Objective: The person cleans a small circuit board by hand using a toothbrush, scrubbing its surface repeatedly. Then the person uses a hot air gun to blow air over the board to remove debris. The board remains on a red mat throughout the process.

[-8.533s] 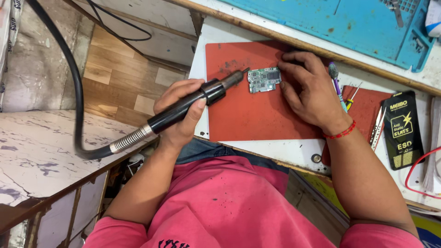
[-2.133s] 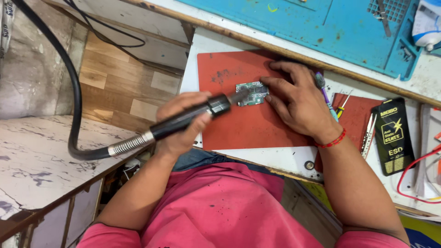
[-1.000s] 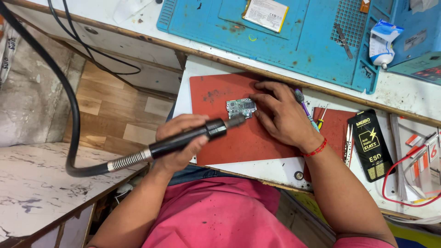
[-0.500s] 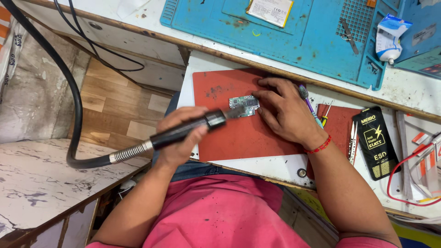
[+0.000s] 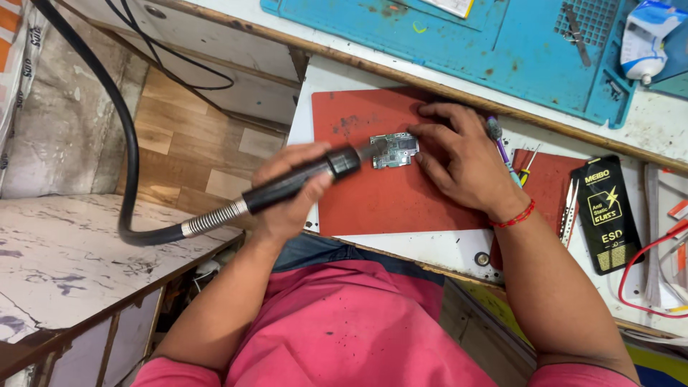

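Note:
My left hand [image 5: 290,190] grips a black rotary tool handpiece [image 5: 304,178] with a black flexible hose [image 5: 125,143] running off to the upper left. Its tip touches the left edge of a small circuit board [image 5: 394,150] lying on a red mat [image 5: 380,190]. My right hand [image 5: 462,165] rests flat on the mat, fingers pressing the board's right side.
A blue work mat [image 5: 502,50] lies beyond the red one, with a white tube [image 5: 645,36] on it. A black flat package [image 5: 605,211], tweezers [image 5: 568,208], a purple-tipped tool [image 5: 499,143] and a red wire [image 5: 645,272] sit to the right. A marble shelf [image 5: 64,251] is at left.
The view shifted slightly. The tool tip stays at the board's left edge, and my right hand keeps holding the board on the red mat.

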